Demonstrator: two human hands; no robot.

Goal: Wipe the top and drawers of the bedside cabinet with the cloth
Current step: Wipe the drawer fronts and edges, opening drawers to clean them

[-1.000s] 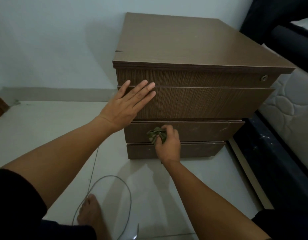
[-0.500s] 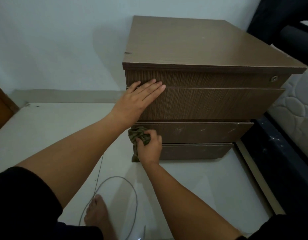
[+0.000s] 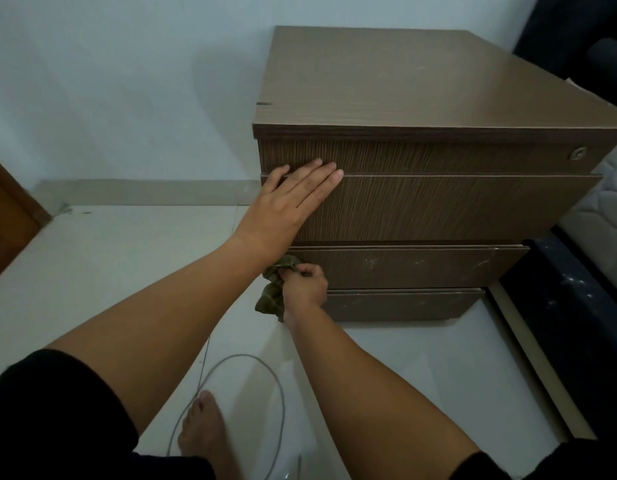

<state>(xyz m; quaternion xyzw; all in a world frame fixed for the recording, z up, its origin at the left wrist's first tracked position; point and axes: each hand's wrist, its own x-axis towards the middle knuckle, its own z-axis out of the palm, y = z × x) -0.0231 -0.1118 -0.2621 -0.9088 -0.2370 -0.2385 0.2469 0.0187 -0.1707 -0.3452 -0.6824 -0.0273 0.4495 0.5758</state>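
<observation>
While the head view holds on the bedside cabinet [image 3: 421, 168], the left hand [image 3: 286, 206] lies flat and fully open against the left end of the second drawer front [image 3: 456, 206], fingertips reaching onto the top drawer front [image 3: 438, 155]; it holds nothing and appears to brace the cabinet. Right hand [image 3: 305, 285] is closed into a fist around the olive cloth [image 3: 274, 289], bunched and pressed at the left end of the third drawer front [image 3: 404, 268], with a tail of cloth hanging past the cabinet's left corner toward the floor. Bottom drawer front [image 3: 397, 304] sits just below that hand. All drawers look shut or nearly so.

Progress, as a judgement: the wiping is now on the lower drawers. Pale scuffs or smears show on the third drawer front, right of the cloth, so that face looks unfinished. Bottom front also looks dull and marked. Cabinet top shows a few faint specks; whether it has been wiped cannot be told.

Bare foot [image 3: 203, 431] and a grey cable loop [image 3: 281, 403] lie on the floor in front of the cabinet.
</observation>
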